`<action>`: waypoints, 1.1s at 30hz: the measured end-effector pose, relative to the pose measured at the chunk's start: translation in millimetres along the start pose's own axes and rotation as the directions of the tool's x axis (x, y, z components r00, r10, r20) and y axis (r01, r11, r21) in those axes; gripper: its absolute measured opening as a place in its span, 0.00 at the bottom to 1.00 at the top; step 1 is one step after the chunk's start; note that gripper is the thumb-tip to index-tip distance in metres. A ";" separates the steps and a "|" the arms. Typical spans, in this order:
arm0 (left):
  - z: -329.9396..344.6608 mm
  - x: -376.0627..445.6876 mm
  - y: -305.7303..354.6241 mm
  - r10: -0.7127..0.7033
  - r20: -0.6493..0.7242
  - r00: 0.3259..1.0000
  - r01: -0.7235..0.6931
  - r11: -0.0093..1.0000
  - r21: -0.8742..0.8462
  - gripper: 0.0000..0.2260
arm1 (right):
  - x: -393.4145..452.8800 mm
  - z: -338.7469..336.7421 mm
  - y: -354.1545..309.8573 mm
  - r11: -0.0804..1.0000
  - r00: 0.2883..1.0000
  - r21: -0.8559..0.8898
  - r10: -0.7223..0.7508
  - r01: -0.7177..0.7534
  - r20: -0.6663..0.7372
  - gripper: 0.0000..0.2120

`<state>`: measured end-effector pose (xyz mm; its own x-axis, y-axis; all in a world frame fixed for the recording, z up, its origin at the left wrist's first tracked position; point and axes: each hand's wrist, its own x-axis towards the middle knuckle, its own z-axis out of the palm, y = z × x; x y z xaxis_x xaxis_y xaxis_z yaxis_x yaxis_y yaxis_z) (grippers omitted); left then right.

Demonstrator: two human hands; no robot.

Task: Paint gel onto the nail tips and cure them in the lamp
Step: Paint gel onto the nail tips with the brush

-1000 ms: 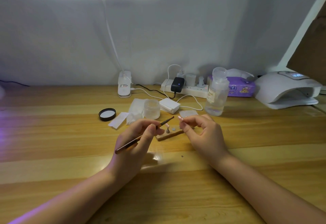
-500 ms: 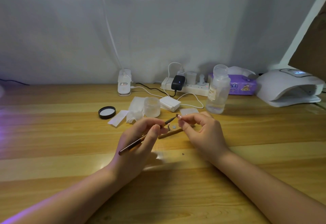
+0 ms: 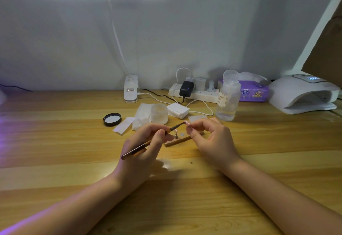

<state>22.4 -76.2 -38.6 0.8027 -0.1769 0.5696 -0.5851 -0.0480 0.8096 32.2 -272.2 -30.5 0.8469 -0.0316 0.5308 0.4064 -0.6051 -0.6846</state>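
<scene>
My left hand (image 3: 146,145) grips a thin brown gel brush (image 3: 137,149), whose dark tip reaches up and right to a small pink nail tip (image 3: 187,123). My right hand (image 3: 209,138) pinches that nail tip between thumb and forefinger, just above the table. Below the two hands lies a wooden holder strip (image 3: 177,141) with a small metal stand on it. An open frosted gel jar (image 3: 159,113) stands just behind my left hand. The white curing lamp (image 3: 303,94) sits at the far right of the table, its opening facing me.
A black jar lid (image 3: 112,119) and white wipes (image 3: 142,117) lie left of the jar. A clear liquid bottle (image 3: 227,97), a stack of white pads (image 3: 178,110), a power strip (image 3: 194,92) with cables and a purple tissue pack (image 3: 253,92) stand behind. A desk light glows overhead.
The brush tip has come up to the nail tip in my right hand and now touches it. Both hands have stayed above the wooden holder.
</scene>
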 end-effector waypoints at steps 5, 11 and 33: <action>1.7 -0.5 2.2 -0.018 -0.027 0.999 0.017 0.999 -0.044 0.10 | 0.8 0.1 -0.4 0.999 0.999 -0.012 -0.036 0.035 -0.022 0.02; 1.4 0.8 2.2 -0.009 -0.003 1.000 0.009 1.000 -0.014 0.08 | 0.4 1.5 -0.6 0.997 0.997 -0.039 -0.071 0.070 -0.022 0.03; -0.9 0.6 -1.5 0.013 0.032 0.999 -0.012 1.000 -0.023 0.12 | 2.9 5.5 1.9 0.992 0.994 -0.088 -0.094 0.088 -0.058 0.05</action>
<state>23.8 -75.3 -39.3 0.7910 -0.2086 0.5752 -0.5920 -0.0234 0.8056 37.3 -269.0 -33.0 0.7838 -0.0211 0.6206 0.4477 -0.6735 -0.5883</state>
